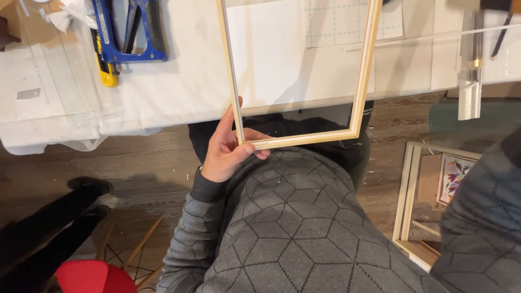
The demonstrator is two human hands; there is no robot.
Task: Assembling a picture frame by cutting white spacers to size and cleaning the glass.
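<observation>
Desk surface: the desk (179,81) is lying across the top of the view, covered in white sheeting that is wrinkling and hanging over its near edge at the left.
Floor: dark wood planks (152,173) are running below the desk's near edge, scattered with pale chips.
Frame: a pale wooden frame (362,70), rectangular, thin-railed and open in the middle, is tilting off the near edge of the desk; its lower rail is hanging past that edge, over the person's lap, and its upper part is running out of the top of the view.
Left hand: the left hand (225,152) is gripping the frame's lower left corner, thumb lying along the lower rail, fingers curling behind the side rail.
Right hand: out of view; only a grey sleeve (483,217) is showing at the right edge, so finger state cannot be told.
Clothing: a grey knit sweater (293,228) with a dark hexagon line pattern is filling the lower centre.
Desk, far left: a blue metal tool (127,32) with a yellow handle end is resting near the far edge.
Desk, centre: a white sheet with a green grid (339,21) is showing through the frame opening.
Desk, right: a pale moulding strip (470,81) is overhanging the near edge.
Floor, right: a second wooden frame (412,201) is lying flat, a colourful picture (453,176) beside it.
Floor, lower left: a red rounded seat (92,276) and dark legs with shoes (89,187) are showing.
</observation>
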